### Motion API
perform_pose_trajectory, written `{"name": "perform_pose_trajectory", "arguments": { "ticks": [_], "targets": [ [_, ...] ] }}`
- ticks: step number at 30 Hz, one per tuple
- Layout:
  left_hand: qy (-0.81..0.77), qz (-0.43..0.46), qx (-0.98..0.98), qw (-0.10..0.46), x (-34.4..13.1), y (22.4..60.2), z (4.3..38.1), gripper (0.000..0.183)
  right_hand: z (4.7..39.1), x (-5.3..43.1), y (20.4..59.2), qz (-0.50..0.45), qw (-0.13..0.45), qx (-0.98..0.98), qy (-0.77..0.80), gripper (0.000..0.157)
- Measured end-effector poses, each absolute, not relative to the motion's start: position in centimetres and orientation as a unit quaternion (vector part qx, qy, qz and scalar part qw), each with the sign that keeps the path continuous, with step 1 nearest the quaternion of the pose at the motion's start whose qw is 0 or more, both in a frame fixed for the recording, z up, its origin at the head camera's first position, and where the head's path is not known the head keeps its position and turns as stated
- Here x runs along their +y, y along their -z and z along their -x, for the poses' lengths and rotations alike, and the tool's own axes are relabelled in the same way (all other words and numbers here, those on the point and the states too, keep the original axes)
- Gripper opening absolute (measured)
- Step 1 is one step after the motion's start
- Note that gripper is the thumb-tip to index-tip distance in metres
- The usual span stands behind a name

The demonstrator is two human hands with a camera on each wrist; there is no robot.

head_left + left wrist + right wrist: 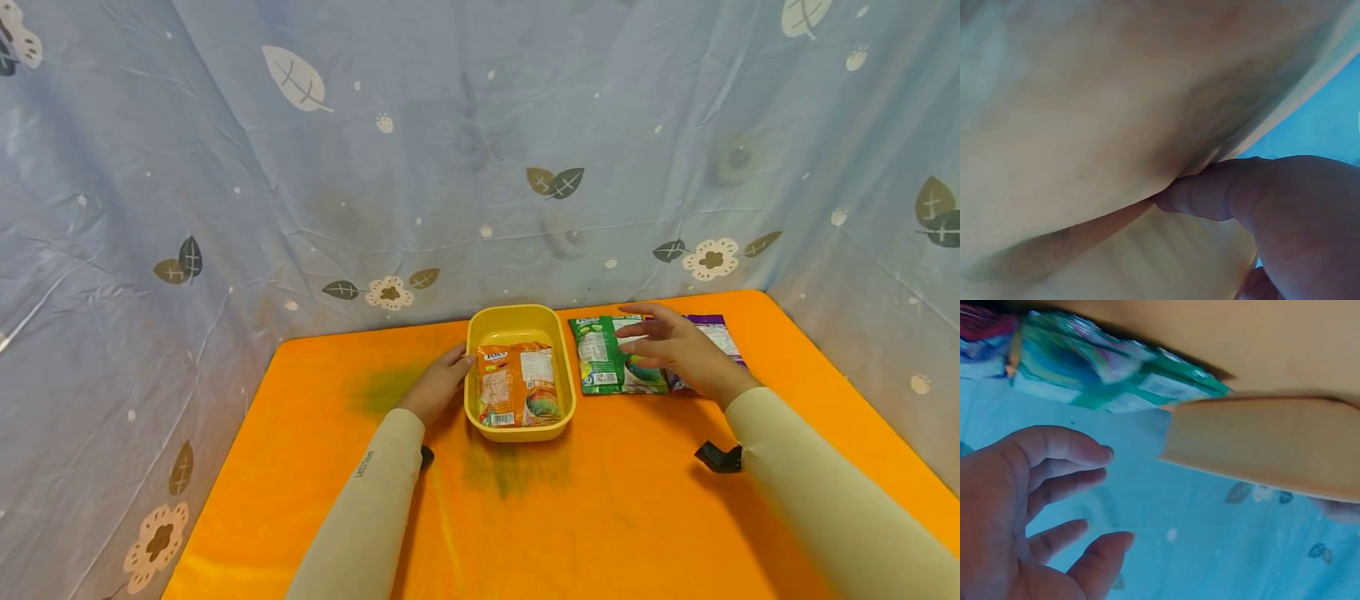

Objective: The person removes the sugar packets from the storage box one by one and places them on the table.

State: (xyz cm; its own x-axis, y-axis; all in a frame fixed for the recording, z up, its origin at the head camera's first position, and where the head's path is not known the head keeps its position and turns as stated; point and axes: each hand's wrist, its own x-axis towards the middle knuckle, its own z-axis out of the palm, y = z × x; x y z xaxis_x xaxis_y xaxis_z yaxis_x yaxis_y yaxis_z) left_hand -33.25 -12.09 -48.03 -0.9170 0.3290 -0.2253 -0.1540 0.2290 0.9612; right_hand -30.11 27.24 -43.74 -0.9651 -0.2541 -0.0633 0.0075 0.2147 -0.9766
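A yellow plastic bin stands at the back of the table with an orange snack packet lying inside. My left hand holds the bin's left side, thumb at the rim; the left wrist view shows the thumb against the bin wall, and the other fingers are mostly hidden. Right of the bin lie a green packet and a purple packet, partly covered by my right hand. That hand hovers over them with spread, lightly bent fingers and holds nothing, as the right wrist view also shows.
An orange cloth covers the table. Pale blue curtains with leaf and flower prints hang behind it and at both sides. Black straps or mounts show at the wrists.
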Motion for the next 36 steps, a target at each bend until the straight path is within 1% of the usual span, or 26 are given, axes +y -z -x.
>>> {"name": "perform_pose_trajectory", "arguments": {
  "ticks": [4, 8, 11, 24, 30, 36],
  "targets": [
    [-0.614, -0.061, 0.762, 0.195, -12.1, 48.1, 33.4, 0.052, 30.1, 25.8, 43.2, 0.091, 0.113, 0.764, 0.629, 0.067],
    [-0.611, -0.059, 0.765, 0.194, -12.1, 48.2, 33.5, 0.052, 30.0, 24.6, 42.9, 0.114, 0.116, 0.751, 0.64, 0.06],
    [-0.605, -0.056, 0.771, 0.19, -12.1, 48.2, 33.5, 0.052, 30.2, 24.0, 43.2, 0.137, 0.118, 0.739, 0.649, 0.058],
    [-0.595, -0.052, 0.78, 0.187, -12.0, 48.1, 33.5, 0.053, 30.1, 20.2, 43.5, 0.141, 0.152, 0.689, 0.695, 0.069],
    [-0.604, -0.056, 0.772, 0.188, -12.0, 48.1, 33.3, 0.053, 29.9, 18.6, 43.6, 0.158, 0.162, 0.674, 0.703, 0.06],
    [-0.603, -0.053, 0.773, 0.187, -12.1, 48.2, 33.4, 0.053, 29.6, 16.7, 43.5, 0.152, 0.159, 0.657, 0.721, 0.059]
  ]
}}
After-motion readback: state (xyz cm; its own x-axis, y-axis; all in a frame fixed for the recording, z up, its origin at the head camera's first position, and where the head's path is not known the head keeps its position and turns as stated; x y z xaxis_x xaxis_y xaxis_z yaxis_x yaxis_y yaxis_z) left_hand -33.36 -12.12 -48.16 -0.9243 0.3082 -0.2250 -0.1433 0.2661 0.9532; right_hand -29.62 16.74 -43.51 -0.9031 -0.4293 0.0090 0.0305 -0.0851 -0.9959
